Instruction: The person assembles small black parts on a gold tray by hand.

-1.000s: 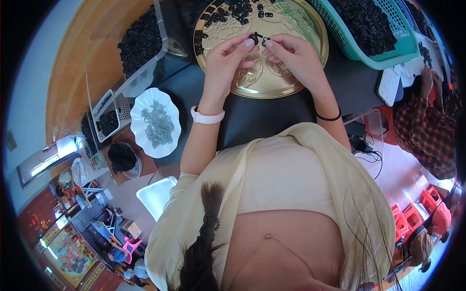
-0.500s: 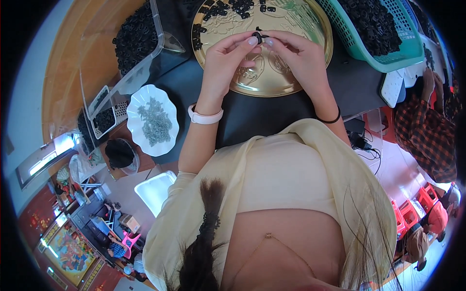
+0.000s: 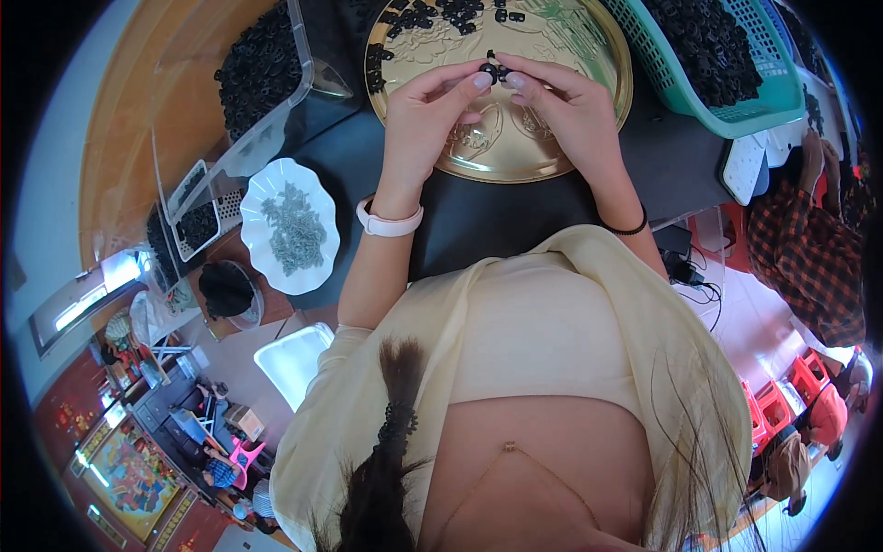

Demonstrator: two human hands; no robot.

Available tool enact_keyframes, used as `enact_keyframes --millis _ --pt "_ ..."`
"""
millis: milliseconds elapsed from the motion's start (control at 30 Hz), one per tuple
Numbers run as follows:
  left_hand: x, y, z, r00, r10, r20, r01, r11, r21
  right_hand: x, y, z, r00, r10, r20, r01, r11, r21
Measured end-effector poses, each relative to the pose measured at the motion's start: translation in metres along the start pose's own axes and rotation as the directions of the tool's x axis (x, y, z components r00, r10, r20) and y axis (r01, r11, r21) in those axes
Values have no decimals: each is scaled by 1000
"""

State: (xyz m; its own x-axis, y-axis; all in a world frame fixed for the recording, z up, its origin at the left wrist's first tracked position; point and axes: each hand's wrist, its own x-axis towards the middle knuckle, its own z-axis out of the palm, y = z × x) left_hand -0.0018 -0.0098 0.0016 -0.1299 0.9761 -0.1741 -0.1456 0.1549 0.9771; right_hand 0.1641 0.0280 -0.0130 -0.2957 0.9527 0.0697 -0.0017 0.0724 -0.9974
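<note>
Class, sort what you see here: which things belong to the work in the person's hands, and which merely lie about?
In use:
left hand
right hand
small black part pinched between both
gold tray with loose black parts
teal basket of black parts

Lying about:
white dish of grey pieces
clear bin of black parts
white stool

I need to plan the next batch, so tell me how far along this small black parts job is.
Done: cannot be counted; which black pieces are finished is not clear. In hand: the left hand and right hand pinch one small black part together above the gold tray. Left: loose pieces on the tray's far side, plus a full green basket and clear bin.
</note>
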Motion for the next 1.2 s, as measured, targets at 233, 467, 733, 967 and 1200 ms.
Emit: enact_keyframes --millis 233,467,733,967,1200 --pt "-2 4 3 1000 -12 -15 12 1000 16 3 7 -6 996 81 39 -82 996 22" --pt "0 5 -1 1000 12 4 -12 999 47 3 9 -3 993 93 72 -102 987 125" --pt "-2 3 2 1000 22 1 -23 998 57 2 8 -1 995 94 25 -96 985 143" --pt "-2 3 -1 999 1 48 0 1000 -14 4 4 -7 980 105 169 -146 956 254" --pt "-6 3 -10 971 -87 223 123 981 -153 4 -7 -13 872 177 456 -360 863 355"
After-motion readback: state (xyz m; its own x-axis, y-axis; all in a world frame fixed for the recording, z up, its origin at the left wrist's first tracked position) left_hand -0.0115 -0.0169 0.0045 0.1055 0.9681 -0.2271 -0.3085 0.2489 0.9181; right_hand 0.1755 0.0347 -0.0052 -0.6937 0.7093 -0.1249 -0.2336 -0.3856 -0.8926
